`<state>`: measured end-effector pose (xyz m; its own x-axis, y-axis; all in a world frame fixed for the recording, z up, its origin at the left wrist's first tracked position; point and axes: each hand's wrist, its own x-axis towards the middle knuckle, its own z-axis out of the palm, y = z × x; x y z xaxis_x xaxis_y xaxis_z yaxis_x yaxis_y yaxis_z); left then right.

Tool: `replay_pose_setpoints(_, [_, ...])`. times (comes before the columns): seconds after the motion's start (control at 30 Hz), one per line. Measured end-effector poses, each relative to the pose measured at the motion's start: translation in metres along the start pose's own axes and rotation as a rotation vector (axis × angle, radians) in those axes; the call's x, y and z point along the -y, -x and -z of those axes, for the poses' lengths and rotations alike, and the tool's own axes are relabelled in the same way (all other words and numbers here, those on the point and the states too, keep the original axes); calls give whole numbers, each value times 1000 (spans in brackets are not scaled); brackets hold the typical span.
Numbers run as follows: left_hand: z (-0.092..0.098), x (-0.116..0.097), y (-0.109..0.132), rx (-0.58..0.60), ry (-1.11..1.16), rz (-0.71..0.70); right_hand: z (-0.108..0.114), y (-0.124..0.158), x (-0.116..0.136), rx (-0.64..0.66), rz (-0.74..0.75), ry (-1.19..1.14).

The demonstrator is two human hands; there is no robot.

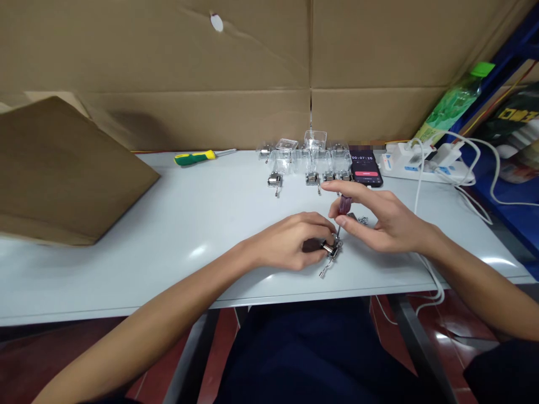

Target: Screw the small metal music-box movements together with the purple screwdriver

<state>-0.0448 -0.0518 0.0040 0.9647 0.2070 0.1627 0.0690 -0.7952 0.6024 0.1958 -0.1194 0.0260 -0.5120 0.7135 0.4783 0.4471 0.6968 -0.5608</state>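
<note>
Digits reading 00:07:26 show in white above a red button on a phone [366, 166], the clearest writing on the head view I watch from a distance. Yellow letters on a dark package [514, 115] at the right are angled beyond my reading, and print on the green-capped bottle [448, 109] is too small to make out. I count two screwdrivers: a green-and-yellow screwdriver [196, 157] at the foot of the cardboard wall [189, 62], and a purple-handled screwdriver [345, 204]. Four crank mechanisms [312, 178] sit in a row before clear plastic boxes [282, 161], which overlap too much for me to count. One white power strip [404, 168] lies right of the phone; one cardboard box [80, 168] stands at far left.

Near the front edge of the pale table [202, 213], the held mechanism [332, 248] shows shiny metal, a small cylinder and a crank angled toward that edge. I see the left hand [297, 241] closed on it, thumb and fingers pinching from the left. The right hand [379, 219] grips the purple handle between thumb and fingers, forefinger stretched past it, the shaft running down to the mechanism. Small metal parts [362, 220] lie beside that hand.
</note>
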Motion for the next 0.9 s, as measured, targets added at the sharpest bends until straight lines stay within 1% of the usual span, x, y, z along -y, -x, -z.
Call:
replay_pose_setpoints(0.2, [-4, 2, 1, -32, -50, 3, 1, -1, -1, 3, -26, -20])
replay_pose_setpoints(0.37, [-4, 2, 1, -22, -125, -6, 2, -1, -1, 19, -42, -22])
replay_pose_setpoints(0.6, [-4, 3, -1, -36, -125, -49, 3, 0, 1, 32, -64, -14])
replay_pose_setpoints(0.73, [-6, 4, -2, -35, -140, -46, 3, -1, 1, 36, -55, -14])
replay_pose_setpoints(0.9, [-8, 3, -2, -29, -150, -16, 3, 0, 3, 53, -84, -23])
